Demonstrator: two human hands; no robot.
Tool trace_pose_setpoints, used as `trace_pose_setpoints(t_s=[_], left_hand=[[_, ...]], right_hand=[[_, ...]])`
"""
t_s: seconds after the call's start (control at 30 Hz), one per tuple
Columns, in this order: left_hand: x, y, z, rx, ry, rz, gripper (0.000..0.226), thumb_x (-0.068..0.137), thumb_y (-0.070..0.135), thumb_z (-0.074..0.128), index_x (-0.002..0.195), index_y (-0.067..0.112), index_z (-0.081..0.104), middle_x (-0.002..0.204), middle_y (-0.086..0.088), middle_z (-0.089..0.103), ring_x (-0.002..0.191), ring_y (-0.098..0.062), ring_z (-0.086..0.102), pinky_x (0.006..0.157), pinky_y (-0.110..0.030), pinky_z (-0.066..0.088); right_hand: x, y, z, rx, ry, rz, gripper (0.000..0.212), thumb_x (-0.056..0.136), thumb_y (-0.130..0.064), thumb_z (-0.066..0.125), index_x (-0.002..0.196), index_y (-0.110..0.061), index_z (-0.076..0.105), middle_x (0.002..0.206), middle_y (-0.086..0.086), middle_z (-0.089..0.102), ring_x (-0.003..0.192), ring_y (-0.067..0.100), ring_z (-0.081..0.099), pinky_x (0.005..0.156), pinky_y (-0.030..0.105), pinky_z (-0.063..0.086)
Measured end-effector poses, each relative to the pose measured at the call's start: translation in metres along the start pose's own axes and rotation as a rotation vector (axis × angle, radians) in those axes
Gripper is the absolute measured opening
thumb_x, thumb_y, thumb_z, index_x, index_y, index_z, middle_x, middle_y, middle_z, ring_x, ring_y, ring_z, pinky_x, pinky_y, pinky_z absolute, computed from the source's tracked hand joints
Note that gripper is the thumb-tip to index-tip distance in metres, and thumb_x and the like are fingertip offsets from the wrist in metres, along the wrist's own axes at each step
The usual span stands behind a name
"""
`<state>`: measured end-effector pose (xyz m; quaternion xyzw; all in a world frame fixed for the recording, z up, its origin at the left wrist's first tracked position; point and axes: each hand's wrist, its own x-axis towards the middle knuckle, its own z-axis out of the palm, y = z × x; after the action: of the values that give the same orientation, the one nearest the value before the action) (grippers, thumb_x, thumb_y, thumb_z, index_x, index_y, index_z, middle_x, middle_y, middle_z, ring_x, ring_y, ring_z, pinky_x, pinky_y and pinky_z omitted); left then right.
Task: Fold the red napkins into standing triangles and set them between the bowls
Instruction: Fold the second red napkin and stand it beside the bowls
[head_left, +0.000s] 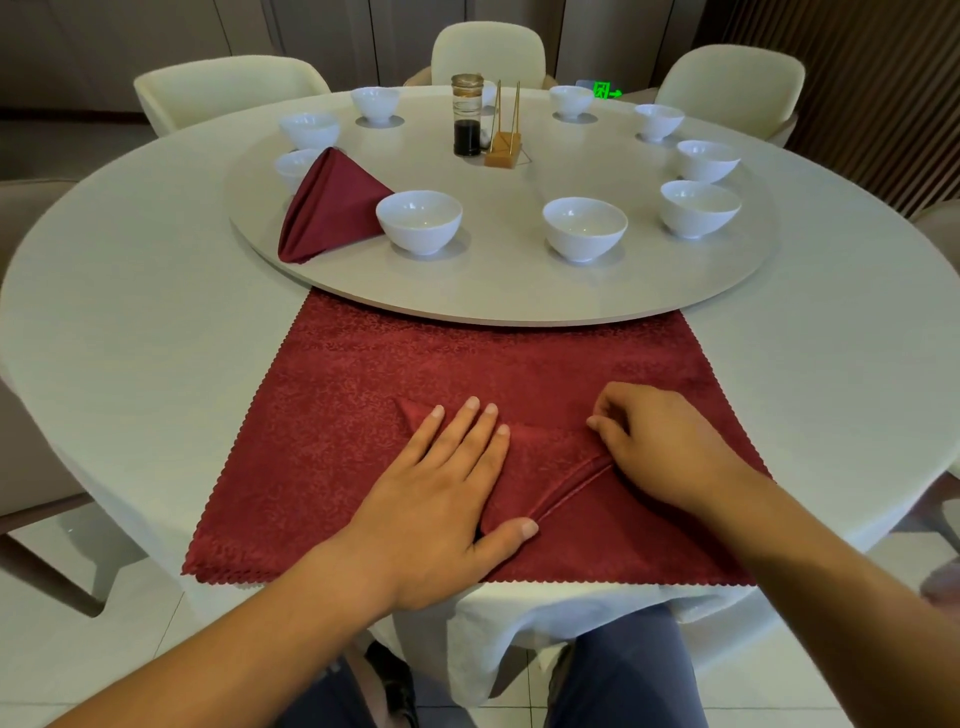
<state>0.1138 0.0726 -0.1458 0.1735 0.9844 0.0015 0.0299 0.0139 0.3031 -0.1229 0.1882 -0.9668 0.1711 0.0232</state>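
Left grip (441, 493) laid flat, fingers straight and together, pressing down on a partly folded dark-red cloth napkin (540, 467) near the front edge of the round white-clothed table (130, 322). Right grip (660, 447) curled, fingertips pinching the napkin's raised fold on its right side. Underneath, a large square red patterned cloth (337, 405), far edge tucked under the round pale turntable (519, 291). On the turntable's left, a finished red napkin triangle (332, 202), standing between a near white ceramic bowl (418, 221) and a farther white bowl (297, 167).
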Motion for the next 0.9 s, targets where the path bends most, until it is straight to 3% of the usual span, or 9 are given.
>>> trace_pose_setpoints(t_s=[0.1, 0.13, 0.2, 0.27, 0.33, 0.4, 0.57, 0.73, 0.9], left_hand=[[0.000, -0.001, 0.002, -0.008, -0.008, 0.007, 0.093, 0.090, 0.077, -0.006, 0.161, 0.018, -0.011, 0.167, 0.000, -0.023, 0.149, -0.012, -0.034, 0.125, -0.041, -0.014], [0.001, -0.001, 0.003, -0.025, 0.000, 0.009, 0.093, 0.090, 0.078, -0.007, 0.162, 0.018, -0.010, 0.168, 0.000, -0.022, 0.150, -0.012, -0.033, 0.125, -0.041, -0.013], [0.000, -0.002, 0.004, -0.074, -0.002, 0.017, 0.094, 0.088, 0.077, -0.011, 0.162, 0.019, -0.011, 0.168, 0.001, -0.022, 0.149, -0.010, -0.033, 0.126, -0.040, -0.012], [0.000, -0.004, 0.003, -0.101, -0.024, 0.028, 0.095, 0.086, 0.077, -0.014, 0.161, 0.020, -0.015, 0.167, 0.001, -0.025, 0.148, -0.008, -0.035, 0.126, -0.040, -0.012], [0.001, -0.005, 0.002, -0.096, -0.047, 0.028, 0.093, 0.089, 0.079, -0.008, 0.160, 0.020, -0.016, 0.166, 0.002, -0.029, 0.147, -0.007, -0.037, 0.125, -0.040, -0.014], [0.001, -0.006, 0.003, -0.079, -0.046, 0.024, 0.092, 0.092, 0.078, 0.001, 0.161, 0.019, -0.016, 0.166, 0.002, -0.029, 0.146, -0.008, -0.038, 0.125, -0.040, -0.015], [0.001, -0.006, 0.004, -0.061, -0.049, 0.023, 0.091, 0.093, 0.077, 0.004, 0.160, 0.019, -0.017, 0.166, 0.002, -0.029, 0.146, -0.008, -0.038, 0.125, -0.041, -0.013], [0.000, -0.006, 0.003, -0.075, -0.061, 0.017, 0.090, 0.094, 0.077, 0.006, 0.160, 0.019, -0.017, 0.165, 0.003, -0.030, 0.146, -0.008, -0.038, 0.125, -0.041, -0.012], [0.001, -0.003, -0.012, -0.131, -0.182, -0.015, 0.091, 0.091, 0.079, 0.003, 0.159, 0.022, -0.019, 0.163, 0.004, -0.034, 0.145, -0.009, -0.040, 0.124, -0.043, -0.017]], right_hand=[[-0.025, -0.022, 0.012, -0.124, 0.276, -0.149, 0.024, 0.095, -0.027, 0.052, 0.106, -0.020, 0.073, 0.111, 0.003, 0.068, 0.111, 0.032, 0.057, 0.092, 0.043, 0.046], [-0.033, -0.032, 0.016, -0.073, 0.239, -0.232, 0.036, 0.096, -0.030, 0.045, 0.119, -0.021, 0.071, 0.129, 0.002, 0.064, 0.128, 0.030, 0.051, 0.106, 0.045, 0.041], [-0.050, -0.053, 0.017, 0.015, -0.045, -0.362, 0.054, 0.100, -0.040, 0.027, 0.148, -0.024, 0.047, 0.160, -0.008, 0.033, 0.153, 0.016, 0.017, 0.125, 0.042, 0.013], [-0.061, -0.057, 0.018, 0.027, -0.293, -0.376, 0.064, 0.101, -0.054, 0.007, 0.159, -0.029, 0.015, 0.166, -0.016, 0.000, 0.151, 0.000, -0.016, 0.125, 0.033, -0.010], [-0.064, -0.046, 0.019, -0.042, -0.347, -0.340, 0.078, 0.091, -0.064, -0.015, 0.159, -0.030, 0.002, 0.165, -0.017, -0.012, 0.145, -0.005, -0.027, 0.122, 0.029, -0.015], [-0.062, -0.034, 0.019, -0.086, -0.321, -0.288, 0.089, 0.082, -0.069, -0.026, 0.159, -0.031, -0.002, 0.165, -0.017, -0.015, 0.144, -0.005, -0.030, 0.123, 0.029, -0.013], [-0.060, -0.024, 0.016, -0.087, -0.331, -0.200, 0.096, 0.075, -0.075, -0.029, 0.158, -0.032, -0.006, 0.163, -0.020, -0.019, 0.143, -0.009, -0.029, 0.123, 0.029, -0.012], [-0.054, -0.006, 0.013, -0.062, -0.244, -0.034, 0.090, 0.083, -0.072, -0.009, 0.160, -0.028, 0.002, 0.166, -0.015, -0.008, 0.148, -0.005, -0.017, 0.123, 0.025, -0.010], [-0.056, -0.004, 0.016, -0.113, -0.259, -0.042, 0.087, 0.083, -0.069, -0.010, 0.159, -0.028, -0.004, 0.165, -0.015, -0.013, 0.148, -0.003, -0.021, 0.124, 0.029, -0.010]])
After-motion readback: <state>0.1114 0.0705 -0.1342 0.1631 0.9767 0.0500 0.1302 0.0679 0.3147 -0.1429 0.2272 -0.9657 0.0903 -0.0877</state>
